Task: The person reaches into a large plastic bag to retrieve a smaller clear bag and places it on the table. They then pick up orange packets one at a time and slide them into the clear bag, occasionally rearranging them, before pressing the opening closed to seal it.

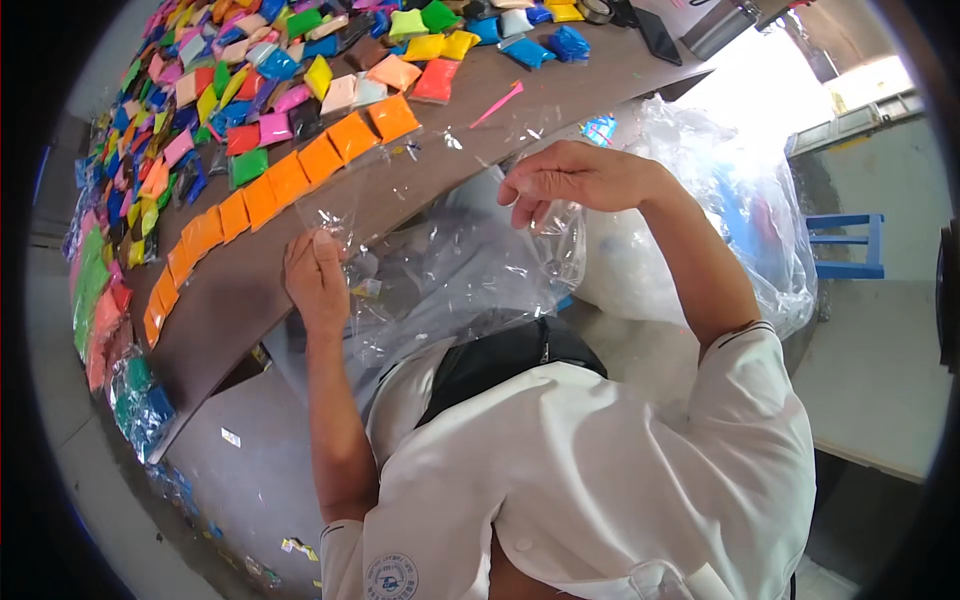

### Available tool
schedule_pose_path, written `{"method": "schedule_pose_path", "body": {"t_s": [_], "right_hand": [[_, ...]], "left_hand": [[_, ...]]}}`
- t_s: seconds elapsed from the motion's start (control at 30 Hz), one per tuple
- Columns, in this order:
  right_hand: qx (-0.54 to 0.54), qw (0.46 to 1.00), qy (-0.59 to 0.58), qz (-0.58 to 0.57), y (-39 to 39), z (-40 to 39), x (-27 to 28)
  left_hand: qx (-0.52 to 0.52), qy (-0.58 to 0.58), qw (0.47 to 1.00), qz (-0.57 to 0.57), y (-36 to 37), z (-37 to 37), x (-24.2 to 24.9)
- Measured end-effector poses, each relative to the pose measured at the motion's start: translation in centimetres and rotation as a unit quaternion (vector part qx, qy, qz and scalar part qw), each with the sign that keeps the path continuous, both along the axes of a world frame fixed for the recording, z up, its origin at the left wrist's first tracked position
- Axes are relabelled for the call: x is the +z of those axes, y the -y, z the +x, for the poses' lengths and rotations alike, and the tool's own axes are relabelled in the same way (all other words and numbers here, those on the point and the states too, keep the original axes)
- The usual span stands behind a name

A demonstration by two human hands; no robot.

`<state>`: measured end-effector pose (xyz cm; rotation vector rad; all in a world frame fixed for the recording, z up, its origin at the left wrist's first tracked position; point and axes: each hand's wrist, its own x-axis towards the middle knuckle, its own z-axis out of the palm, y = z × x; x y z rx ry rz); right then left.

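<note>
A large clear plastic bag (450, 265) spreads over my lap, below the front edge of the table. My left hand (318, 275) is closed at the bag's left side, its thumb pressed against the clear film at the table edge. At the bag's upper right, my right hand (560, 180) bends down with curled fingers at the film; its exact grip is partly hidden. Just beyond my left hand, a row of orange packets (262, 200) lies along the table. A pink plastic stick (497, 104) rests farther right on the tabletop.
Many colourful packets (240, 138) are heaped across the brown table (225, 300). A phone (658, 38) and a metal flask (720, 28) are at the far right. Beside me stands a big clear sack (650, 250), with a blue stool (845, 245) behind it. Scraps litter the floor.
</note>
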<state>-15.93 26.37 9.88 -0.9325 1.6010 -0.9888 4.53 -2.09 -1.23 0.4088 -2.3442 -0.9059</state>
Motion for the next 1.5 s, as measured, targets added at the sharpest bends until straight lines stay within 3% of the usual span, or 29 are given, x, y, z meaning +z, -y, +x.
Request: {"method": "schedule_pose_path", "body": {"t_s": [0.17, 0.27, 0.3, 0.37, 0.57, 0.67, 0.77, 0.87, 0.97, 1.07, 1.17, 1.27, 1.37, 1.5], "right_hand": [[-0.017, 0.999, 0.006, 0.032, 0.1, -0.2, 0.5], [-0.019, 0.999, -0.045, -0.001, 0.5, -0.1, -0.7], [-0.038, 0.991, -0.13, -0.015, 1.0, 0.0, -1.2], [-0.077, 0.951, -0.295, -0.044, 2.4, 0.4, -2.2], [-0.113, 0.857, -0.485, -0.135, 6.7, 1.7, -5.0], [-0.23, 0.744, -0.607, -0.156, 7.2, 0.5, -6.9], [-0.283, 0.748, -0.6, -0.033, 6.4, -2.2, -6.4], [-0.278, 0.758, -0.586, -0.066, 5.5, -4.0, -7.3], [-0.233, 0.806, -0.532, -0.114, 6.7, -2.3, -6.5], [-0.232, 0.742, -0.599, -0.193, 8.7, -0.7, -5.8], [-0.221, 0.716, -0.654, -0.108, 9.0, -3.0, -5.7], [-0.192, 0.787, -0.586, 0.015, 7.3, -5.2, -6.4], [-0.155, 0.747, -0.643, -0.066, 5.4, -7.2, -8.1], [-0.068, 0.764, -0.641, -0.026, 4.3, -8.3, -7.9]], "left_hand": [[-0.009, -0.03, 0.999, -0.023, -0.2, -0.2, 0.2], [-0.008, -0.01, 0.999, -0.039, 0.0, -0.1, 0.2], [-0.009, -0.012, 0.999, -0.043, 0.0, -0.1, 0.2], [-0.011, -0.016, 0.999, -0.051, 0.1, -0.1, 0.2], [-0.008, -0.016, 0.999, -0.04, 0.0, -0.2, 0.3], [-0.016, -0.021, 0.998, -0.051, 0.3, -0.2, 0.2], [-0.018, -0.002, 0.998, -0.061, 0.3, -0.1, 0.3], [0.002, -0.003, 0.997, -0.076, 0.1, -0.3, 0.1], [0.003, -0.017, 0.996, -0.088, 0.0, -0.4, 0.2], [0.007, -0.018, 0.995, -0.096, -0.1, -0.5, 0.2], [-0.008, -0.02, 0.996, -0.09, 0.1, -0.4, 0.1], [-0.009, 0.014, 0.997, -0.07, 0.1, -0.3, 0.6], [-0.001, -0.006, 0.998, -0.064, -0.2, -0.4, 0.7], [0.002, -0.017, 0.997, -0.072, -0.2, -0.5, 0.5]]}}
